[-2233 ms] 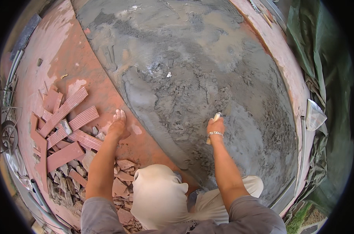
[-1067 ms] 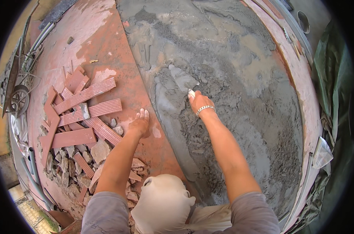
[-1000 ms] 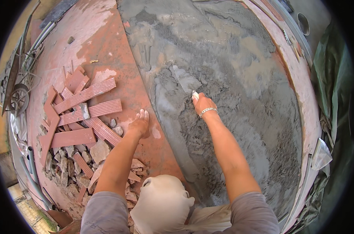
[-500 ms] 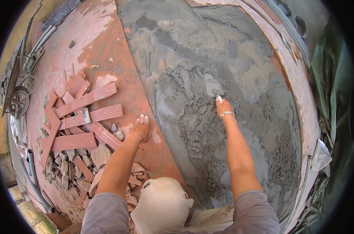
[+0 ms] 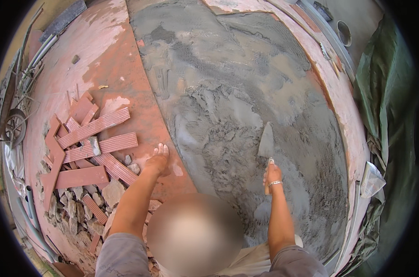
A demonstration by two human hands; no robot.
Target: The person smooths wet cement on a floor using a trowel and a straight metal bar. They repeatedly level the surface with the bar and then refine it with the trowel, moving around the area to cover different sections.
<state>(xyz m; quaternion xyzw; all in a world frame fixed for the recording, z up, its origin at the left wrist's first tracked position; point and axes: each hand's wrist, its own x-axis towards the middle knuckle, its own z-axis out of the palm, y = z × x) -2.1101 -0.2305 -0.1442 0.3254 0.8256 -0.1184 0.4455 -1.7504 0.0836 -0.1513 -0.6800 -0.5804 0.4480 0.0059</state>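
Observation:
My right hand (image 5: pixel 272 174) grips the wooden handle of a trowel (image 5: pixel 266 141), whose pointed grey blade lies flat on the wet grey mortar bed (image 5: pixel 237 92). The mortar around the blade is rough and lumpy; farther off it is smoother. My left hand (image 5: pixel 158 159) rests flat, fingers spread, on the bare red floor (image 5: pixel 112 60) just beside the mortar's left edge. It holds nothing.
A heap of broken red ribbed tiles (image 5: pixel 92 138) and rubble (image 5: pixel 80 207) lies to my left. A wheelbarrow wheel (image 5: pixel 14 128) and pipes sit at the far left rim. A green tarp (image 5: pixel 384 83) hangs on the right, with a round bucket (image 5: pixel 343 32) beyond it.
My right hand has swept the trowel from the left part of the mortar toward the right and nearer to me. My left hand stays planted on the red floor.

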